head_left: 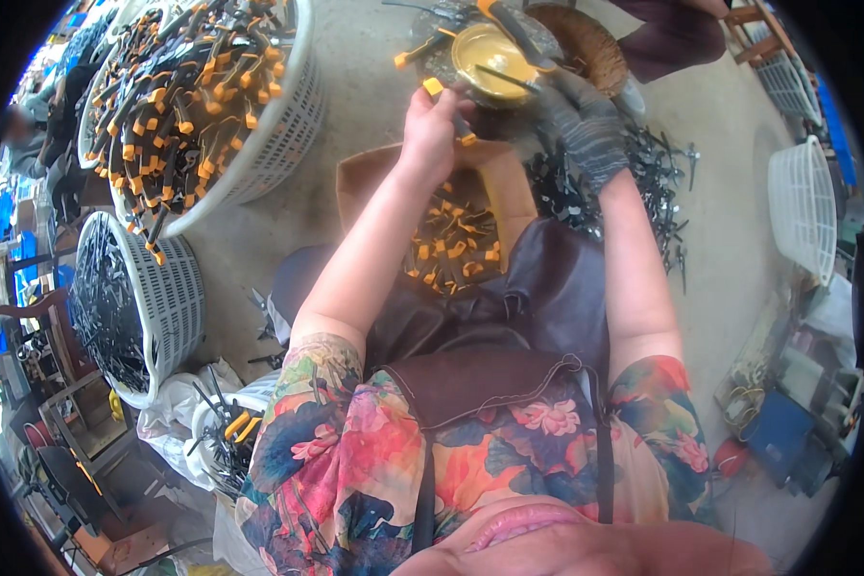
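My bare left hand [430, 130] is closed around a short black-and-orange handle sleeve [433, 86], whose end shows above the fingers. My right hand [586, 130], in a grey striped glove and smeared by motion, has a thin dark metal rod [507, 80] reaching from its fingers over a yellow dish [470, 48]. What the rod belongs to is hidden by the glove. An orange-and-black handled tool [514, 31] lies across the dish's far edge. Below my hands, an open cardboard box [360, 187] contains many orange-and-black handle sleeves [456, 240].
Dark metal tool parts [658, 182] are heaped on the floor at right. A large white basket [283, 125] of orange-tipped tools stands at left, with another basket [178, 298] of dark parts nearer. A white crate [802, 206] is far right. Another person's dark-clothed leg [672, 43] shows at the top.
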Available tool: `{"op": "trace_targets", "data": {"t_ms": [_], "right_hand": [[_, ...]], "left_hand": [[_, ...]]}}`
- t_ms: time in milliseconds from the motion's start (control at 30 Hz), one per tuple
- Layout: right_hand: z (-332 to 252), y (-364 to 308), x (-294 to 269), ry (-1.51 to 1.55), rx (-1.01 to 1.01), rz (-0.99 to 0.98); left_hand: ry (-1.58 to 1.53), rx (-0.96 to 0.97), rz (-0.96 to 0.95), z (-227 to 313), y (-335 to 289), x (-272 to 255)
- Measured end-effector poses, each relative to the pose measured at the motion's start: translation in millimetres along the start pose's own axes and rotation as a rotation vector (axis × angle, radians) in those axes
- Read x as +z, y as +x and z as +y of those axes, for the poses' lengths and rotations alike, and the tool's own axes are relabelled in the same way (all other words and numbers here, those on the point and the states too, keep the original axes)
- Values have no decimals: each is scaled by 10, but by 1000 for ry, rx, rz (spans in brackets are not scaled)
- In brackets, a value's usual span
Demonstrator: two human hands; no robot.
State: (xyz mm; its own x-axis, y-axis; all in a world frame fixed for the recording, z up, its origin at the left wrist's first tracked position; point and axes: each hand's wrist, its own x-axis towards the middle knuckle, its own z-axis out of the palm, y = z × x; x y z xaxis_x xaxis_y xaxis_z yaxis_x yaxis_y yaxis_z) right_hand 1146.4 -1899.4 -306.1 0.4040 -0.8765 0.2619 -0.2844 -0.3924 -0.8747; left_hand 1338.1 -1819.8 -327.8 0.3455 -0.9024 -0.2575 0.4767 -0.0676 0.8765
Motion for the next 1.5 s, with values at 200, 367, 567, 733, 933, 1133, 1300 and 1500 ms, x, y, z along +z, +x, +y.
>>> {"op": "trace_targets", "data": {"t_ms": [200,367,567,733,933,1133,1300,1500], "right_hand": [[-186,-41,18,237,161,-11],[-170,-56,-146,832,449,152],[-463,-173,-260,854,423,54],[-732,-386,-148,572,170,83],[-803,-423,-123,294,-46,-80],[-803,-448,-67,107,-114,-61],[-788,-441,45,-147,-436,4],[-628,-439,378,-20,-256,7]], "left_hand": [[27,1,23,-7,19,-8],[19,5,33,58,-4,13],[-174,27,105,305,6,-176],[-415,-36,39,402,101,-396],[-373,-54,125,415,67,-349],[-227,-4,164,435,-28,-291],[-159,-14,208,442,-169,-119],[-97,-42,231,274,-438,251]]}}
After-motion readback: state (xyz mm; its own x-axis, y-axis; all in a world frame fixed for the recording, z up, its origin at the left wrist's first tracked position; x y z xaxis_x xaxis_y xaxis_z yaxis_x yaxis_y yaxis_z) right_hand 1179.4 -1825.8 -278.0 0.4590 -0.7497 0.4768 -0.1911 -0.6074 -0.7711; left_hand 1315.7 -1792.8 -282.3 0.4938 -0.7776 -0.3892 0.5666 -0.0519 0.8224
